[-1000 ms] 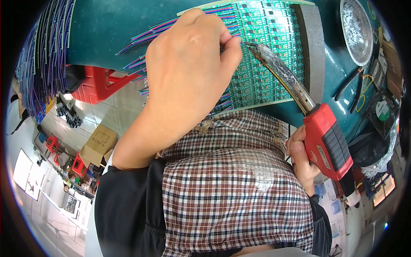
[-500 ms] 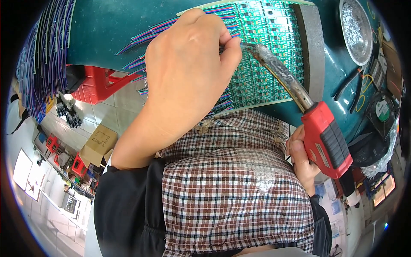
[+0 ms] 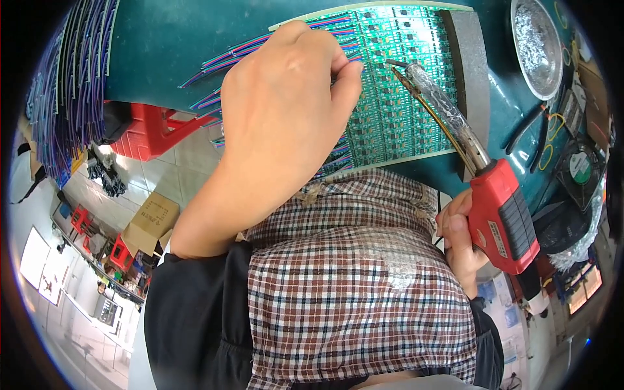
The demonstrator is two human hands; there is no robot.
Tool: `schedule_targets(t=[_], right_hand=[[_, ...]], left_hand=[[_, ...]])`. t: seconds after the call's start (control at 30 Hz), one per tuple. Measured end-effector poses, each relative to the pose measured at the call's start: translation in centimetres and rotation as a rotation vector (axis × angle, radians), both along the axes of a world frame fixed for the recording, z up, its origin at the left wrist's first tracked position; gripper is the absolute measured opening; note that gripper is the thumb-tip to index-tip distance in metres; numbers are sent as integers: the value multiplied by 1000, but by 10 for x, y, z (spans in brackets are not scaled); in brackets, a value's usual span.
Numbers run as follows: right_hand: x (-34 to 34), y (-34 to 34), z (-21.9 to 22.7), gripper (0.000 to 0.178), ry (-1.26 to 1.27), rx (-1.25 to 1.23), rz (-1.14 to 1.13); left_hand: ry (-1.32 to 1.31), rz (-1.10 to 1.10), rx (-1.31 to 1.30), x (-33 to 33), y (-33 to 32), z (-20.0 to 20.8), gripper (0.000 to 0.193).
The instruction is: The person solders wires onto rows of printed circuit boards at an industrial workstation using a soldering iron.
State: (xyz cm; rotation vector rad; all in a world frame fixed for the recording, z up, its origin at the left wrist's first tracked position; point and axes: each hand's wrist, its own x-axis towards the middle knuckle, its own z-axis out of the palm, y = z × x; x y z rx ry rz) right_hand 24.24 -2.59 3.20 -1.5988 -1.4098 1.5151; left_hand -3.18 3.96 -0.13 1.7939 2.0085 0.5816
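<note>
My right hand is wrapped round the red and black handle of a soldering gun. Its metal barrel slants up and left, and the dark tip sits above the green circuit board panel, just right of my left fingers. A thin brass-coloured tube runs along the barrel. My left hand is closed in a pinch over the panel's left edge, back upward; whatever the fingertips hold is hidden. Thin red, blue and black wires stick out leftward from the panel's edge, partly under my left hand.
A dark grey bar lies along the panel's right side. On the green table are a metal bowl of silvery bits, pliers and a small fan. Wired strips hang at the left edge, near a red stool.
The soldering gun has shifted slightly right, so its tip has drawn away from my left fingertips. My left hand stays pinched, nearly in place.
</note>
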Motion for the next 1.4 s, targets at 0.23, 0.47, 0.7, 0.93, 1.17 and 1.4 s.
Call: schedule_targets(t=[0.23, 0.47, 0.7, 0.93, 1.17, 1.4], right_hand=[[2, -2, -2, 16, 66, 34, -36], [5, -5, -4, 14, 75, 41, 17], [8, -6, -7, 14, 69, 43, 27], [4, -6, -5, 14, 106, 22, -13], [6, -8, -6, 14, 59, 41, -18], [9, -9, -4, 17, 80, -14, -15]], left_hand=[[132, -116, 288, -19, 23, 2, 12], [141, -58, 304, -39, 59, 8, 21], [-4, -77, 198, -44, 61, 8, 17], [90, -211, 307, -50, 63, -1, 13], [40, -58, 240, -31, 54, 17, 12], [-105, -132, 17, -16, 15, 31, 9]])
